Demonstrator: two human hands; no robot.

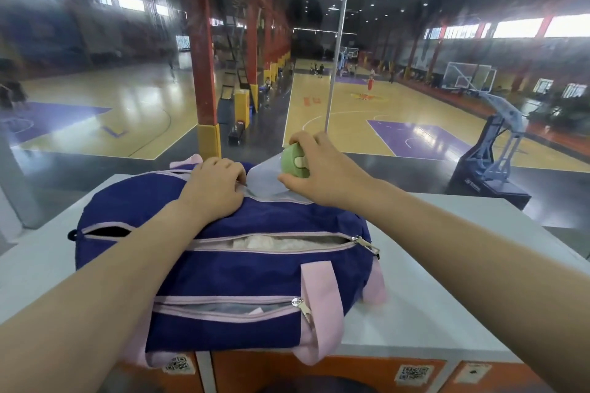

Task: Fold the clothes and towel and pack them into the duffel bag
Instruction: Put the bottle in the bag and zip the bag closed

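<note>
both forearms bare, no sleeves showing; left grip, right grip ungloved.

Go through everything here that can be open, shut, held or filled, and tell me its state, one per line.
Duffel bag: lying on the grey counter, white fabric inside.
Main zipper: mostly open, slider at the right end.
Front pocket zipper: open.
Left end pocket: partly open.
Green round container: lid closed, gripped.
Left hand: pressing on the bag's top, fingers curled at a far zipper.
Right hand: holds the container.
</note>
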